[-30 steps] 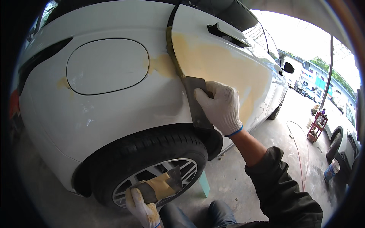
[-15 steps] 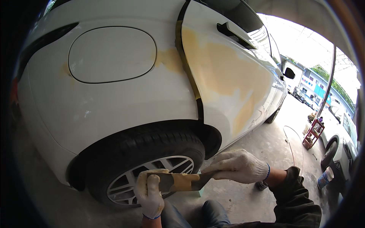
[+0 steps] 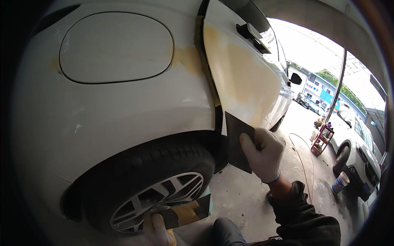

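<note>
My left hand point(image 3: 158, 230), in a white glove, grips a dark flat putty spreader point(image 3: 202, 206) low in front of the wheel. A smear of tan filler point(image 3: 186, 213) lies across that spreader. Raised at the rear edge of the car's door, my gloved right hand point(image 3: 267, 155) pinches a second dark rectangular spreader point(image 3: 238, 141), thumb on its face. I cannot tell whether this spreader touches the door. Tan filler covers much of the white door point(image 3: 242, 78), with smaller patches on the rear quarter panel point(image 3: 119, 106) around the fuel flap point(image 3: 117, 47).
The rear wheel point(image 3: 164, 197) is close by on the left. A hose point(image 3: 303, 168) runs over the concrete floor at right. Beyond stand a red rack point(image 3: 322, 140), a bucket point(image 3: 340, 182) and another white car point(image 3: 353, 135).
My right hand has lifted its spreader up and away from the left one, toward the door. My left hand has lowered with its filler-smeared spreader. The view has shifted slightly.
</note>
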Demonstrator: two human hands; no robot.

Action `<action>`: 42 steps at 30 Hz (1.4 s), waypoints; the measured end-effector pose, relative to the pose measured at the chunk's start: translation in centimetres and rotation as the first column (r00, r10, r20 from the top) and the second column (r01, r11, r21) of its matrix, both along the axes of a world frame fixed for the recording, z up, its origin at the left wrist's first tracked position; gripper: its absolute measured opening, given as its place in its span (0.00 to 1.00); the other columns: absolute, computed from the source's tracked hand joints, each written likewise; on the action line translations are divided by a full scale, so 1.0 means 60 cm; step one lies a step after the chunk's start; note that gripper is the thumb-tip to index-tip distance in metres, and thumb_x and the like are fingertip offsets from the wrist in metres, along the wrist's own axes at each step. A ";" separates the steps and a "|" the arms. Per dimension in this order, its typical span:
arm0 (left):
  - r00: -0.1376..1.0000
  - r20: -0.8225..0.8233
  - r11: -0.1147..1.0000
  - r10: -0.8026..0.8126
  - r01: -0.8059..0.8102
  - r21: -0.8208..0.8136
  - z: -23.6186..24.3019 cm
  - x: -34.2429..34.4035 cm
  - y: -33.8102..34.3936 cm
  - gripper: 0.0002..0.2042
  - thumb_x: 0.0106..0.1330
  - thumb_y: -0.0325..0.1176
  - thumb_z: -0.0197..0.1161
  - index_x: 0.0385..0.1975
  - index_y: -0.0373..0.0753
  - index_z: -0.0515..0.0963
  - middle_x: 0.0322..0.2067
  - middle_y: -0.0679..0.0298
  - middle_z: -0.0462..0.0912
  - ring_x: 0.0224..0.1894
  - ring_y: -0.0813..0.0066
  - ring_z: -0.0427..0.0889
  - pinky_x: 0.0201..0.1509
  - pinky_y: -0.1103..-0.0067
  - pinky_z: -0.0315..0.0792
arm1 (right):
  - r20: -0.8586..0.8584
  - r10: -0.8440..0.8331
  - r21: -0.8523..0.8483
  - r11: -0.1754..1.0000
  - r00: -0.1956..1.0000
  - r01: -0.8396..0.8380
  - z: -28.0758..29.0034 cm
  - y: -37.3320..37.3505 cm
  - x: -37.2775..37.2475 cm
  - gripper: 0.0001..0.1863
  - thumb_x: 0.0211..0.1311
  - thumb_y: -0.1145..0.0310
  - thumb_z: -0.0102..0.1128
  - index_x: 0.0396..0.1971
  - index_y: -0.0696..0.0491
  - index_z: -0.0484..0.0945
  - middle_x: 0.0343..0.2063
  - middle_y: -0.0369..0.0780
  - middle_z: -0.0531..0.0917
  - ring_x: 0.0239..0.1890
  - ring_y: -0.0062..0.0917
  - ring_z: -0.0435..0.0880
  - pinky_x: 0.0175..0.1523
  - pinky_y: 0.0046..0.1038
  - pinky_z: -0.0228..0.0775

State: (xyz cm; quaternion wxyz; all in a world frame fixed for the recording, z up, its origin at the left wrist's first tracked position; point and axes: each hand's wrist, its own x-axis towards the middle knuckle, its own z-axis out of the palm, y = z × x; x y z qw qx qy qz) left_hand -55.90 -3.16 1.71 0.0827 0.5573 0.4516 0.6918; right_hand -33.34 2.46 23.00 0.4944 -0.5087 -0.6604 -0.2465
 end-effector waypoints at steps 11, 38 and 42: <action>0.971 0.194 0.987 -0.143 0.154 -0.042 0.005 -0.081 0.023 0.11 0.71 0.34 0.57 0.38 0.30 0.79 0.36 0.46 0.80 0.34 0.47 0.79 0.38 0.62 0.74 | -0.024 -0.136 0.050 0.989 0.990 0.138 -0.013 0.032 -0.055 0.11 0.54 0.68 0.65 0.19 0.57 0.77 0.14 0.44 0.73 0.14 0.33 0.75 0.22 0.31 0.64; 0.865 -0.394 0.950 0.309 -0.265 0.165 -0.074 -0.116 0.061 0.12 0.65 0.33 0.66 0.42 0.32 0.78 0.41 0.45 0.81 0.39 0.46 0.82 0.41 0.60 0.77 | 0.134 -0.257 0.286 0.935 0.957 0.211 0.131 0.100 -0.129 0.13 0.56 0.63 0.61 0.17 0.56 0.78 0.14 0.47 0.77 0.17 0.42 0.79 0.25 0.36 0.69; 0.904 -0.351 0.969 0.243 -0.213 0.123 -0.069 -0.119 0.057 0.14 0.64 0.33 0.67 0.43 0.31 0.77 0.41 0.44 0.80 0.39 0.46 0.82 0.41 0.60 0.77 | 0.118 -0.233 0.232 0.952 0.965 0.201 0.164 0.104 -0.130 0.14 0.54 0.61 0.60 0.18 0.57 0.80 0.13 0.47 0.76 0.16 0.40 0.79 0.24 0.36 0.68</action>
